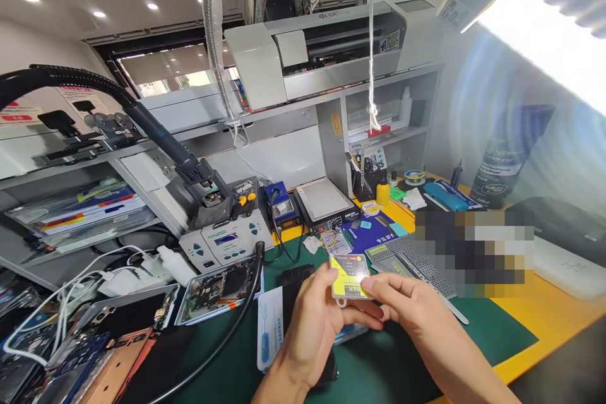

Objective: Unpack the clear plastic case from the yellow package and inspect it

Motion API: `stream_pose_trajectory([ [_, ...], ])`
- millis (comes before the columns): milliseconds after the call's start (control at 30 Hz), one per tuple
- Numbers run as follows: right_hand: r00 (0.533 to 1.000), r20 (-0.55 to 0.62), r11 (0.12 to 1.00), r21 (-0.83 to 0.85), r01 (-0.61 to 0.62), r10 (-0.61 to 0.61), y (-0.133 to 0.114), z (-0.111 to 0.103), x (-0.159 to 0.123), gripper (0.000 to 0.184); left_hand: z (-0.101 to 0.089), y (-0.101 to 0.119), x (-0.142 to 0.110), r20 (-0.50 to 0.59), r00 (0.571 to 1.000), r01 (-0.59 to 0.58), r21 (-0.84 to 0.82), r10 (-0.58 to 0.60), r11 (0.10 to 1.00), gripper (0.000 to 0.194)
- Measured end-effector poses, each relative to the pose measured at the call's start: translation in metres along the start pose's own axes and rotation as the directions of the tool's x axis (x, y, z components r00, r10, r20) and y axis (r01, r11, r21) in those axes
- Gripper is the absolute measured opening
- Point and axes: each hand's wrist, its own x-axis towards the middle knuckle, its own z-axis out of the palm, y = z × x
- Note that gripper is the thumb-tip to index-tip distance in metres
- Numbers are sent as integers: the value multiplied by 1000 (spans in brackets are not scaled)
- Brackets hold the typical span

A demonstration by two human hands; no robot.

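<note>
Both my hands hold a small flat plastic case (349, 274) with a yellow and black label and a hanging loop on its near edge. My left hand (313, 312) grips its left side, thumb on the top face. My right hand (407, 303) pinches the right edge, with thumb and fingers closed on it. Under my hands lies a white and blue printed packet (267, 328) beside dark flat items, which my left hand partly hides. A dark green mat (227, 360) covers the bench below. Tweezers (416, 271) rest on a grey perforated tray (392, 252) beyond my right hand.
A rework station (230, 243) with a black hose stands at the left back. Near it are a soldering station (283, 205) and a flat heating plate (324, 199). Opened device parts (220, 290) lie left. A yellow bottle (382, 192) stands at the back; a lamp (544, 19) hangs above right.
</note>
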Motion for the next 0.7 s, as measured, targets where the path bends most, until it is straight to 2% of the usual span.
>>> stream_pose_trajectory([
  [100,1000,20,999,35,-10,9,-1,-4,-1,40,-5,5,-2,-85,996,-2,237,23,971,29],
  [233,999,35,994,99,-39,35,-2,-10,-4,37,-12,8,-5,-115,993,57,443,-7,895,51],
  [300,998,46,989,137,-51,45,-2,-12,-6,35,-13,8,-7,-103,995,62,497,-12,866,55],
  [500,999,32,978,203,-36,30,1,-13,-9,34,-12,4,-7,-82,996,30,551,19,834,56],
  [700,998,13,934,352,-63,62,6,-7,-6,27,-5,-8,-2,-139,990,79,434,-20,897,57],
])
